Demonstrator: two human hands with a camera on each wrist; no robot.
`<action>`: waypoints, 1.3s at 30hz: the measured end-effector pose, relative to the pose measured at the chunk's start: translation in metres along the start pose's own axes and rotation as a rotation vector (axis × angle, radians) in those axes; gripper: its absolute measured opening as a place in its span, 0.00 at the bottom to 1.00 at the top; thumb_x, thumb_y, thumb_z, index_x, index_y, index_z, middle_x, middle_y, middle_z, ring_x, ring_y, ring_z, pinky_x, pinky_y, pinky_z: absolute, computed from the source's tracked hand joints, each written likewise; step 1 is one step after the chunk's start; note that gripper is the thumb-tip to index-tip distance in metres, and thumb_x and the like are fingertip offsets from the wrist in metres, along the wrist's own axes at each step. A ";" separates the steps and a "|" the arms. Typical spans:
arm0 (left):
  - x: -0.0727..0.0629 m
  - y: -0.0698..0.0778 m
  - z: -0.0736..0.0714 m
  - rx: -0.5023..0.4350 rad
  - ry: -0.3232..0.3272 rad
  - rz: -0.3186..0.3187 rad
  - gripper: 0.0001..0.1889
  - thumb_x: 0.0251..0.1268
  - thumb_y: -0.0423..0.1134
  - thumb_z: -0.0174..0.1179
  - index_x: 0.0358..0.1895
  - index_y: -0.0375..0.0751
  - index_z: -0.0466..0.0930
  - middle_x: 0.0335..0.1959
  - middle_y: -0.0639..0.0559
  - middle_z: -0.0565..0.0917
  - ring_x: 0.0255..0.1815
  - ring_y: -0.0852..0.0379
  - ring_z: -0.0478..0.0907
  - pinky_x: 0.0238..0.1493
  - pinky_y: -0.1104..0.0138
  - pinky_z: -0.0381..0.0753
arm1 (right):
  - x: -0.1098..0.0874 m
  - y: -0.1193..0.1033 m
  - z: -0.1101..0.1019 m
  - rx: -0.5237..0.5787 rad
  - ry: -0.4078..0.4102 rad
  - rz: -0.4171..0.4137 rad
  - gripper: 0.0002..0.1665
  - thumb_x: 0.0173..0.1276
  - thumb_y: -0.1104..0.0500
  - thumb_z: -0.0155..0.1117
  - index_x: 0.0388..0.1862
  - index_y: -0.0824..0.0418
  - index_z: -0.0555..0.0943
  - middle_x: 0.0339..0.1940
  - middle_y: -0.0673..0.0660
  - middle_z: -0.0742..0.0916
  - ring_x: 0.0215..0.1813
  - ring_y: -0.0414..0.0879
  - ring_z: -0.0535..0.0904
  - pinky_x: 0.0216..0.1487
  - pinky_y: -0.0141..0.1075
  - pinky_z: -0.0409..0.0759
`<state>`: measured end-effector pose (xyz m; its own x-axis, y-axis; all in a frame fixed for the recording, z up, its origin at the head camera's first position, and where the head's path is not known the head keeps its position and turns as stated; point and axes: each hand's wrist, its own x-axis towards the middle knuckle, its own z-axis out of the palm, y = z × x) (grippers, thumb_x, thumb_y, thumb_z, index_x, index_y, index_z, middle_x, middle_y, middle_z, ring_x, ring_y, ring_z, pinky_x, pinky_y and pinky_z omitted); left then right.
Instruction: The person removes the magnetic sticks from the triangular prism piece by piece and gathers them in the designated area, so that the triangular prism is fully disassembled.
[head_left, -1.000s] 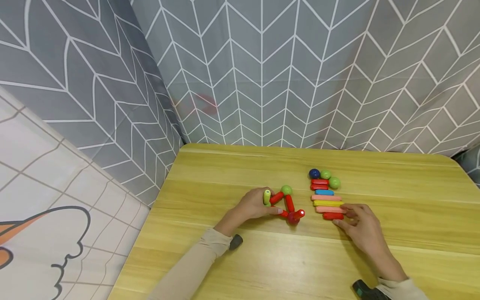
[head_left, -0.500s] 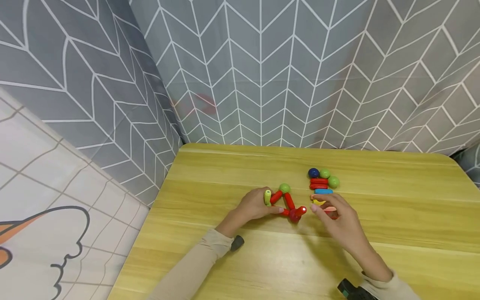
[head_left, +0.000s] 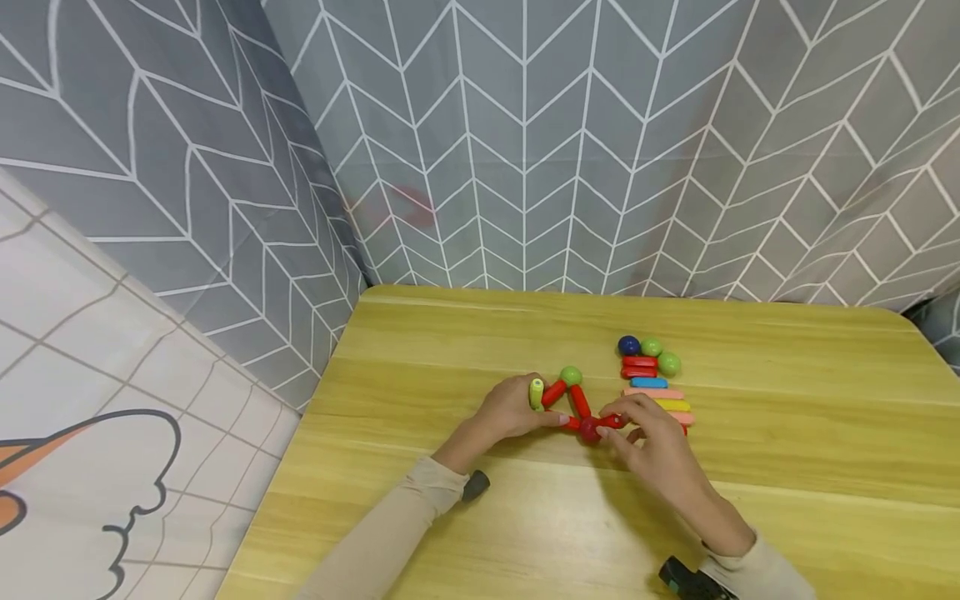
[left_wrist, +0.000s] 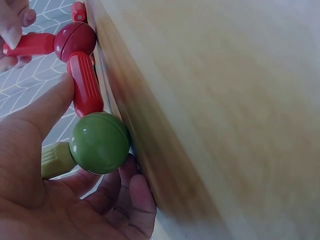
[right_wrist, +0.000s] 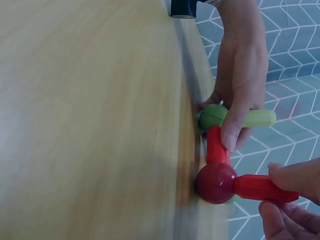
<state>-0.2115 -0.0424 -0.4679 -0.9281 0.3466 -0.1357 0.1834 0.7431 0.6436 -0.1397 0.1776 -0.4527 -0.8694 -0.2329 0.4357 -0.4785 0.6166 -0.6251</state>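
My left hand (head_left: 513, 407) holds a toy frame of rods and balls on the table. In the left wrist view its thumb presses a red rod (left_wrist: 86, 85), while its fingers lie behind a green ball (left_wrist: 100, 142) that bears a yellow-green rod (head_left: 536, 393). At the frame's near right corner sits a dark red ball (right_wrist: 216, 183). Standing out from that ball is another red rod (right_wrist: 260, 187), pinched by the thumb and fingers of my right hand (head_left: 660, 442). A light green ball (head_left: 571, 377) joins two red rods at the far corner.
Right of the frame lies a column of loose rods: red (head_left: 639, 367), blue (head_left: 648, 382), pink (head_left: 652, 393) and yellow (head_left: 673, 405). My right hand partly covers the nearer ones. Beyond them rest a dark blue ball (head_left: 628, 346) and two green balls (head_left: 668, 363).
My right hand has left the loose rods, moved left, and now pinches the upright red rod, which leans further right. The left hand keeps its hold in place.
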 end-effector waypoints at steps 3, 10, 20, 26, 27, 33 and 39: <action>0.000 0.001 -0.001 0.000 0.000 -0.006 0.22 0.54 0.56 0.74 0.44 0.47 0.80 0.29 0.59 0.76 0.36 0.59 0.74 0.39 0.69 0.72 | -0.003 0.002 -0.001 -0.001 -0.024 0.076 0.13 0.55 0.71 0.76 0.37 0.61 0.85 0.38 0.53 0.87 0.36 0.34 0.79 0.31 0.26 0.82; 0.000 0.000 0.000 -0.015 -0.004 -0.010 0.24 0.53 0.57 0.74 0.45 0.46 0.81 0.32 0.59 0.79 0.36 0.60 0.75 0.40 0.69 0.74 | -0.011 0.012 0.008 0.057 -0.077 0.239 0.13 0.60 0.69 0.73 0.44 0.62 0.84 0.40 0.56 0.88 0.40 0.36 0.82 0.36 0.27 0.84; 0.001 0.000 0.001 -0.004 -0.005 -0.018 0.22 0.53 0.57 0.74 0.41 0.48 0.78 0.28 0.59 0.75 0.34 0.59 0.72 0.37 0.70 0.71 | -0.018 0.019 0.022 0.064 0.007 0.278 0.14 0.57 0.65 0.77 0.43 0.59 0.87 0.38 0.55 0.90 0.36 0.33 0.84 0.38 0.25 0.83; 0.000 0.001 0.000 -0.013 -0.001 -0.021 0.23 0.53 0.57 0.74 0.43 0.46 0.80 0.29 0.58 0.77 0.35 0.59 0.73 0.37 0.70 0.72 | -0.018 0.018 0.020 0.087 0.053 0.298 0.14 0.57 0.65 0.78 0.42 0.61 0.87 0.37 0.56 0.90 0.35 0.28 0.83 0.37 0.22 0.83; 0.000 0.001 0.000 -0.018 0.001 -0.019 0.23 0.53 0.57 0.75 0.43 0.46 0.80 0.30 0.58 0.78 0.35 0.59 0.74 0.38 0.70 0.72 | -0.018 0.017 0.019 0.095 0.052 0.310 0.13 0.57 0.65 0.77 0.43 0.62 0.88 0.38 0.57 0.90 0.36 0.28 0.83 0.37 0.22 0.83; 0.000 0.000 0.001 -0.022 0.000 -0.019 0.22 0.53 0.57 0.75 0.40 0.47 0.79 0.28 0.59 0.76 0.34 0.60 0.73 0.37 0.70 0.72 | -0.016 0.017 0.017 0.132 0.001 0.413 0.12 0.61 0.64 0.75 0.45 0.62 0.87 0.40 0.61 0.91 0.35 0.29 0.83 0.36 0.23 0.82; 0.000 0.001 0.001 0.021 -0.005 -0.007 0.22 0.54 0.54 0.75 0.44 0.47 0.80 0.31 0.58 0.77 0.37 0.59 0.74 0.41 0.68 0.73 | -0.016 0.018 0.014 0.150 -0.023 0.481 0.12 0.64 0.64 0.72 0.46 0.62 0.87 0.41 0.61 0.91 0.33 0.30 0.80 0.34 0.25 0.81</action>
<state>-0.2112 -0.0408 -0.4675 -0.9278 0.3443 -0.1436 0.1839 0.7571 0.6269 -0.1366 0.1823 -0.4799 -0.9975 0.0339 0.0620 -0.0336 0.5435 -0.8387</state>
